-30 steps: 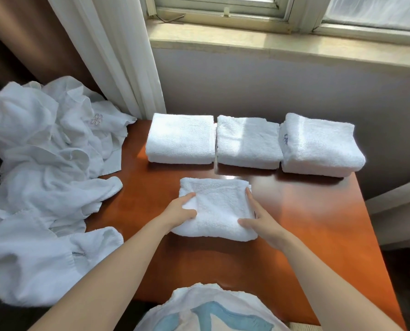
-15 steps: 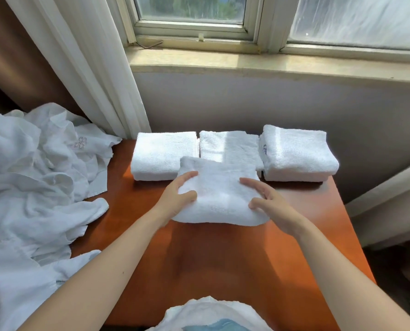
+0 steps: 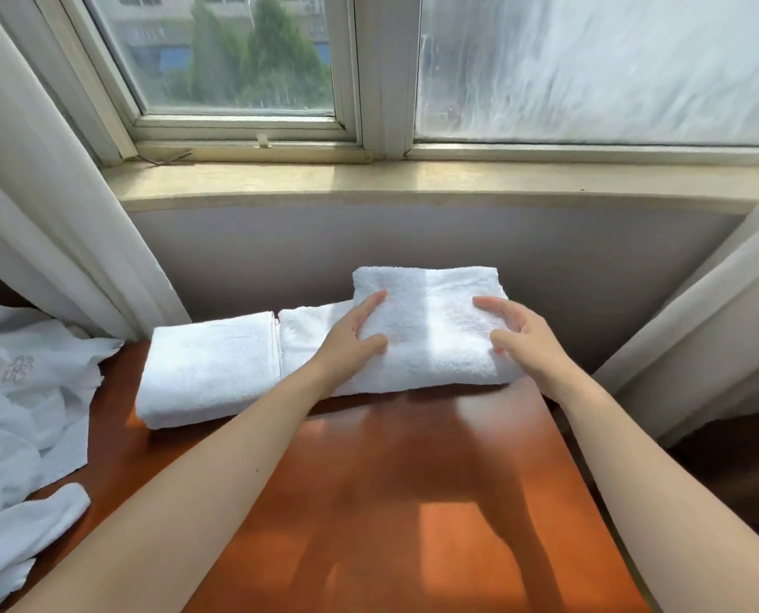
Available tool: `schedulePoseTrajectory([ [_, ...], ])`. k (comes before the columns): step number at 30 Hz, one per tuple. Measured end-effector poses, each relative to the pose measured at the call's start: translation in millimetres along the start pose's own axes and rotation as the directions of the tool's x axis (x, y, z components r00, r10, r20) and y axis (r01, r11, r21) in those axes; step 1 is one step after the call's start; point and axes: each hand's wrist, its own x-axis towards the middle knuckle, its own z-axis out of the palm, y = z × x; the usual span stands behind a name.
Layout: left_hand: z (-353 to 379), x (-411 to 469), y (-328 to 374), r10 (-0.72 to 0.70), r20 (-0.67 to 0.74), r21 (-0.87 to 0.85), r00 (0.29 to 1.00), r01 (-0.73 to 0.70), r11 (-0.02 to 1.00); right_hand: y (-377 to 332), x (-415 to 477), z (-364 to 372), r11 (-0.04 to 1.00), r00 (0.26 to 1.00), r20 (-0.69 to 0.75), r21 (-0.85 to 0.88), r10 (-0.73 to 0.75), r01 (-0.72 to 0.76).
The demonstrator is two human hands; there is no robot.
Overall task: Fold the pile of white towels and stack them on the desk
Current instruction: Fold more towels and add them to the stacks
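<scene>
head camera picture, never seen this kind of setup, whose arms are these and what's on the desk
No machine here: a person wears one wide-angle camera on the head, so you look forward and down along their bare arms. The left hand and right hand rest their fingers on a folded white terry towel at the back right of the orange-brown wooden desk. Beside it lie a middle folded towel and a left folded towel. A rumpled pile of unfolded white towels sits at the desk's left edge.
</scene>
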Motion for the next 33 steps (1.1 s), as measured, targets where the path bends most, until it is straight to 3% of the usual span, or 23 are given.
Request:
schedulePoseTrajectory([
  [7,30.4,75.0,7.6,-0.011,0.094,0.056,0.995,0.006,0.998,8.6,55.1,-42.7,0.996,0.992,-0.091,-0.006,0.089,-0.09],
  [19,47.9,128.4,-32.7,-0.091,0.089,0.171,0.992,0.074,0.982,65.4,106.5,-40.7,0.961,0.961,-0.095,-0.069,0.261,-0.268],
  [29,58.0,130.8,-53.2,-0.162,0.039,0.213,0.986,0.15,0.966,86.1,116.6,-35.0,0.962,0.971,-0.046,-0.132,0.236,-0.24],
  [33,53.5,129.1,-45.3,-0.142,0.014,0.306,0.99,0.131,0.943,78.1,105.0,-33.1,0.925,0.971,-0.143,-0.306,0.192,-0.227],
])
